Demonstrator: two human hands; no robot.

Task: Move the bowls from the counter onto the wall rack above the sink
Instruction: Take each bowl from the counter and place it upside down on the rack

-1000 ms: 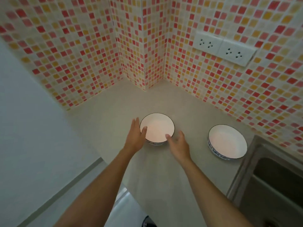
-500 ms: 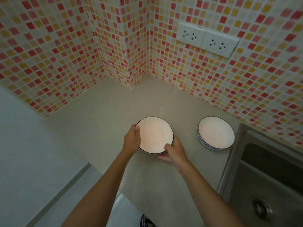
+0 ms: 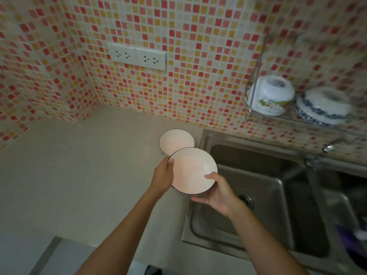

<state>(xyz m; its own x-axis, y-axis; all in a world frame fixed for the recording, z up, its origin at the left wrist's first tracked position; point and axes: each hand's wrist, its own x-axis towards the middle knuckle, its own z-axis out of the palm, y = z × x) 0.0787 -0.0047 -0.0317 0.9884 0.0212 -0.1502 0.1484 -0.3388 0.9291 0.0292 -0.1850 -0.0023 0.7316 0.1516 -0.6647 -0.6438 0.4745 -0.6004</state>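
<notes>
Both hands clamp one bowl (image 3: 193, 171) mid-frame: left hand (image 3: 161, 176), right hand (image 3: 217, 192). Second bowl (image 3: 175, 140) on counter (image 3: 79, 175). Carry level to rack (image 3: 256, 114), upper right; invert beside stored bowls (image 3: 271, 95)

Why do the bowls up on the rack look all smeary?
Head view: the two upturned bowls on the wall rack and the tap are motion-blurred; the held bowl, between left hand and right hand, looks sharper, glowing pinkish; wide lens bends the tiles.
</notes>
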